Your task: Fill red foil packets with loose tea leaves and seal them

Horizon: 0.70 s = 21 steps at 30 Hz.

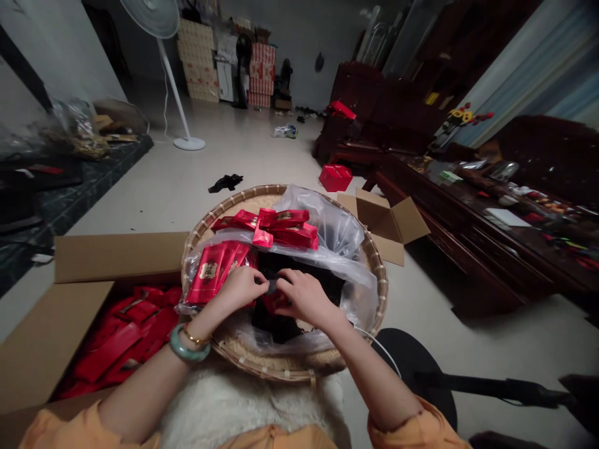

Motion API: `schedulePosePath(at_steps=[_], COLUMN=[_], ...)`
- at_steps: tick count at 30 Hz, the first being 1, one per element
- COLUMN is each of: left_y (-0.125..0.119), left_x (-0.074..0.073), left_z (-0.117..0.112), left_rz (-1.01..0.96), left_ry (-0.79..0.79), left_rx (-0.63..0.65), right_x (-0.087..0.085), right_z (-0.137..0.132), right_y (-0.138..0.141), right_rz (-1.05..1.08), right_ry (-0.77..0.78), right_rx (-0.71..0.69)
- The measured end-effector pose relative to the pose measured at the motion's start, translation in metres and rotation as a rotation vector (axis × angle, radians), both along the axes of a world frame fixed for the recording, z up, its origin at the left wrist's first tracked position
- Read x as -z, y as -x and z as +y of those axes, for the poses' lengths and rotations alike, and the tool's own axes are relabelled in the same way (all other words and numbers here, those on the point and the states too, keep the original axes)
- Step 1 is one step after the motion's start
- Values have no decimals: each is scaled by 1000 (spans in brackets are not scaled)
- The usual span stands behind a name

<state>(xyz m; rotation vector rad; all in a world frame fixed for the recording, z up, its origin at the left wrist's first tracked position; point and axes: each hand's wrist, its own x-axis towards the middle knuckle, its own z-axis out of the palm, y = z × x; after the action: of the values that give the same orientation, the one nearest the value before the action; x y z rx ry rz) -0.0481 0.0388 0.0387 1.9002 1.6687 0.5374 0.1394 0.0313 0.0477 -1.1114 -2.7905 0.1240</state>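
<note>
Meanwhile, a person's left hand [241, 290] and right hand [304, 298] meet over a woven basket [276, 372], fingertips [264, 284] narrowly pinching a small dark piece [271, 287] just above a red packet [274, 302]. Done so far, it appears: red packets [276, 227] lie stacked at the basket's far side, on a plastic bag [322, 249]. Left, as it seems: a dark heap [276, 321] in the bag, and a carton [116, 259] beside the basket, on the left, holding more packets [116, 337], their contents hidden.
</note>
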Motion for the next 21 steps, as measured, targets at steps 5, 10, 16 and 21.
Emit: schedulePosePath(at_steps=[5, 10, 16, 21], left_y=[-1, 0, -9, -45], left_x=[2, 6, -16, -23], left_z=[-2, -4, -7, -17], left_rz=[87, 17, -635, -1312], left_ry=[-17, 29, 101, 191], left_rx=[3, -2, -244, -500], right_x=[22, 34, 22, 21], right_z=[-18, -27, -23, -21], right_y=[2, 2, 6, 15], right_rz=[66, 145, 70, 93], right_ry=[21, 76, 145, 152], right_rx=[136, 143, 120, 134])
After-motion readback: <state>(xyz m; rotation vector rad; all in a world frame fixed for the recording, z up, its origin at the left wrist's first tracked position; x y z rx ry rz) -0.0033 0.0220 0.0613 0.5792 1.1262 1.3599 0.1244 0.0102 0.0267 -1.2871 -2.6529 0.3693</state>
